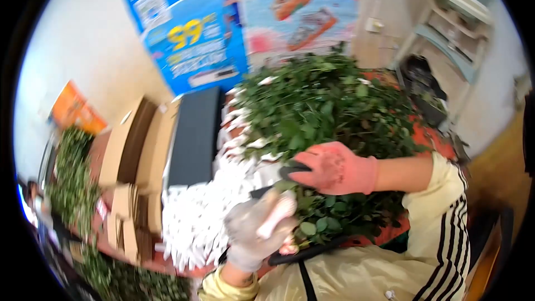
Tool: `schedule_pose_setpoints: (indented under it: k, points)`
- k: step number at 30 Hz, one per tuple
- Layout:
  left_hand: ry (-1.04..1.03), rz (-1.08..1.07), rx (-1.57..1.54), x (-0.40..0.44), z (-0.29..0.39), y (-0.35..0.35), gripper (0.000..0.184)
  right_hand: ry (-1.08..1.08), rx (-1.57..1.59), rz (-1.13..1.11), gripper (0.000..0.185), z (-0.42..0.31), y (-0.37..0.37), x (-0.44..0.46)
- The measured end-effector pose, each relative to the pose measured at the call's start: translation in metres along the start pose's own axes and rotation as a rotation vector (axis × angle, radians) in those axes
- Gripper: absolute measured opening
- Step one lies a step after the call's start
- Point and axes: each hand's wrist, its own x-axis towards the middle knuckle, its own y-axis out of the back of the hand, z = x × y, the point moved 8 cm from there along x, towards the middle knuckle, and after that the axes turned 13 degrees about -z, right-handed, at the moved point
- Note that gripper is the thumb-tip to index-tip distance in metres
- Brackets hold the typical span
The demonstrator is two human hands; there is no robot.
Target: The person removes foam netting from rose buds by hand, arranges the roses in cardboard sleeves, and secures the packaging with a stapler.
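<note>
My left hand (245,234), in a pale grey glove, is closed round a flower bud in a white mesh sleeve (278,215) near the front edge of the table. Pinkish petals (288,246) show just below it. Up and to the right, my right hand (331,170) wears a pink glove with dark fingertips. Its fingers are curled together over green leaves (329,220); whatever they hold is hidden. A heap of white mesh sleeves (195,220) lies left of my hands. Behind them is a big pile of leafy flower stems (323,100), with white-sleeved heads (237,142) along its left side.
A long dark box (195,136) stands behind the sleeve heap. Cardboard boxes (129,145) and folded cardboard (125,217) are farther left. More leafy stems (72,189) lie at the far left. A black bag (421,86) and a pale chair-like frame (446,44) stand at the back right.
</note>
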Motion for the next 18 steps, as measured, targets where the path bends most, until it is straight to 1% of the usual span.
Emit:
schedule_pose_setpoints:
  k: [1, 2, 3, 4, 5, 6, 7, 9, 10, 11, 12, 13, 14, 15, 16, 17, 18]
  points:
    - [0.025, 0.008, -0.080, -0.010, -0.005, -0.003, 0.046, -0.034, 0.031, -0.228, 0.036, -0.005, -0.027, -0.002]
    - [0.036, 0.025, -0.064, -0.014, -0.006, -0.001, 0.046, -0.048, 0.157, -0.197, 0.040, -0.005, -0.040, -0.001]
    - [0.095, 0.004, -0.133, -0.016, -0.006, 0.002, 0.045, -0.069, 0.246, -0.306, 0.044, -0.007, -0.023, 0.007]
    - [0.154, -0.013, -0.199, -0.018, -0.007, 0.004, 0.043, -0.103, 0.317, -0.274, 0.052, -0.009, -0.007, 0.008]
    - [0.140, 0.020, -0.185, -0.016, -0.009, 0.008, 0.041, -0.112, 0.257, -0.266, 0.058, -0.014, -0.009, 0.001]
    - [0.112, 0.041, -0.180, -0.018, -0.007, 0.009, 0.039, -0.103, 0.394, -0.282, 0.063, -0.019, -0.004, 0.002]
    - [0.138, 0.057, -0.174, -0.024, -0.010, 0.008, 0.039, -0.058, 0.462, -0.300, 0.062, -0.025, -0.020, -0.002]
    - [0.084, 0.065, -0.428, -0.030, -0.015, 0.001, 0.033, -0.020, 0.530, -0.322, 0.060, -0.028, -0.040, -0.009]
    - [0.087, 0.065, -0.431, -0.035, -0.016, 0.001, 0.033, 0.030, 0.439, -0.213, 0.058, -0.031, -0.033, -0.012]
    - [0.141, 0.034, -0.482, -0.041, -0.019, -0.002, 0.031, 0.069, 0.346, -0.105, 0.055, -0.034, -0.025, -0.017]
    - [0.124, 0.053, -0.387, -0.044, -0.015, 0.005, 0.035, 0.050, 0.344, -0.109, 0.055, -0.035, -0.025, -0.018]
    - [0.111, 0.075, -0.292, -0.046, -0.011, 0.012, 0.045, 0.001, 0.239, -0.050, 0.053, -0.033, -0.017, -0.016]
    - [0.076, 0.051, -0.313, -0.040, -0.001, 0.019, 0.045, -0.056, 0.118, 0.013, 0.051, -0.028, -0.008, -0.015]
    - [0.151, 0.397, -0.270, -0.047, 0.002, 0.053, 0.053, -0.182, 0.147, -0.122, 0.051, -0.012, -0.019, -0.014]
    - [0.258, 0.600, -0.273, -0.080, -0.026, 0.070, 0.060, -0.231, 0.151, -0.068, 0.053, -0.002, -0.029, -0.030]
    - [0.358, 0.805, -0.288, -0.116, -0.053, 0.085, 0.067, -0.193, 0.214, 0.057, 0.053, -0.002, -0.020, -0.039]
    - [0.538, 0.484, -0.104, -0.109, -0.075, 0.076, 0.061, -0.137, 0.291, 0.174, 0.053, -0.003, -0.010, -0.042]
